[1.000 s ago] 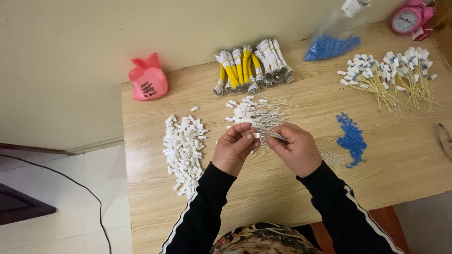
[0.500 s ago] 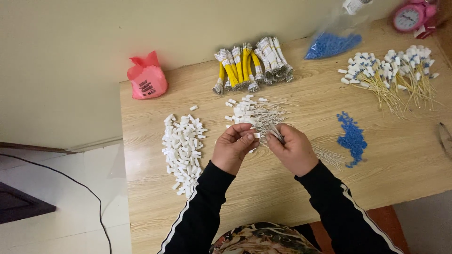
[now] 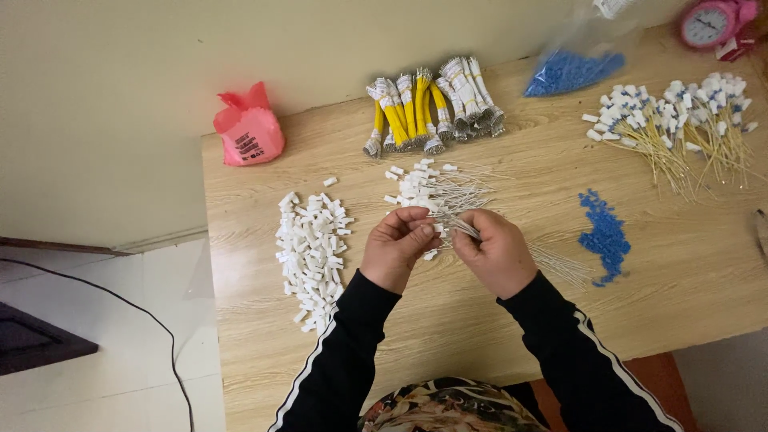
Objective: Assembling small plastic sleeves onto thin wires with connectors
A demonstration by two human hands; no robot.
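Fitting white connector housing onto thin wire lead, mid-worktop.
Left hand (image 3: 398,248) pinching white connector housing (image 3: 427,231); right hand (image 3: 496,252) gripping thin wire lead (image 3: 464,228). Risk, judged: bent lead from misalignment; nearby wire pile (image 3: 436,188) snagged.

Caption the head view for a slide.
Both hands, left hand and right hand, pinch thin wires over a wooden table beside white connectors.

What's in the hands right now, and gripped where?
Right hand pinches a bunch of thin white wires near their upper ends. Left hand fingertips hold a small white connector at those wire ends; exact grip is too small to tell.
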